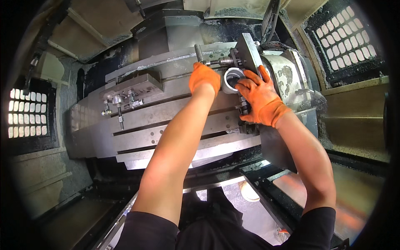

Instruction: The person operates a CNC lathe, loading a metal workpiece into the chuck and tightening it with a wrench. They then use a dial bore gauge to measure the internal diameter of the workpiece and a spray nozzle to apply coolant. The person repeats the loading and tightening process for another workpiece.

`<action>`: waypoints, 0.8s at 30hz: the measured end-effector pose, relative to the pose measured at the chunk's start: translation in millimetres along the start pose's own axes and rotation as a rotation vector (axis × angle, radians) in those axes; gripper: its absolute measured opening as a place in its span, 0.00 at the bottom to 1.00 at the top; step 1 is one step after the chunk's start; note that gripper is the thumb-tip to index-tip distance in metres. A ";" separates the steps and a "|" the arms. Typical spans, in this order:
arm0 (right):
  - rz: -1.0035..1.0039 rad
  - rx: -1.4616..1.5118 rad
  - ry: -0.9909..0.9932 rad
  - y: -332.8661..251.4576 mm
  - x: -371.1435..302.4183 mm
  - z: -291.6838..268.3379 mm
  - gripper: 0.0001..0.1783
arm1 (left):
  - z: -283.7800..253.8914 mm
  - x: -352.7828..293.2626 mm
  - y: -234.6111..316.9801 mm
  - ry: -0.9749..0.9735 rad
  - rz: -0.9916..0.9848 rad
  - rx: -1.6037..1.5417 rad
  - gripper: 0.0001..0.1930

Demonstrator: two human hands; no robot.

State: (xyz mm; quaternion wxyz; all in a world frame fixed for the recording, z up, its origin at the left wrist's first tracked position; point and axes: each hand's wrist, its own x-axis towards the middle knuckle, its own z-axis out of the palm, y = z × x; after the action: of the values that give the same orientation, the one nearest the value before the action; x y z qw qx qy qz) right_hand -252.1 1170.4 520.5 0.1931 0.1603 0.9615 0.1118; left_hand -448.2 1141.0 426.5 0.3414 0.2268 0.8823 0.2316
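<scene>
My left hand (204, 78), in an orange glove, is closed round the bar of a T-handle wrench (198, 52). The wrench's shaft runs right to a nut and bolt fitting (233, 58) at an upright steel plate (250, 50). Just below that fitting, a ring-shaped metal part (227, 80) sits against the plate with its round opening facing up. My gloved right hand (263, 98) grips this part, fingertips curled at its rim and one finger reaching up along the plate. The right thumb lies beside a lower dark bolt fitting (243, 105), partly hidden by the hand.
A slotted machine table (146, 114) spans the middle. A metal block (135, 87) with clamp bolts (119, 100) stands on its left. To the right is a rounded machine housing (285, 75). Grated windows (346, 37) and metal walls strewn with chips surround the table.
</scene>
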 end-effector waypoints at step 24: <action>0.405 0.347 0.702 -97.4 -53.8 20.0 0.37 | 10.5 -199.2 -422.5 0.210 0.016 -0.589 0.20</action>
State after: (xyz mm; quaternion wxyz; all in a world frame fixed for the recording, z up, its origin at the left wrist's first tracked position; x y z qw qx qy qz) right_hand -222.8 1064.6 493.6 -0.2009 0.3278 0.9226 0.0318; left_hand -410.8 698.7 280.6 0.2976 0.0998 0.8059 0.5021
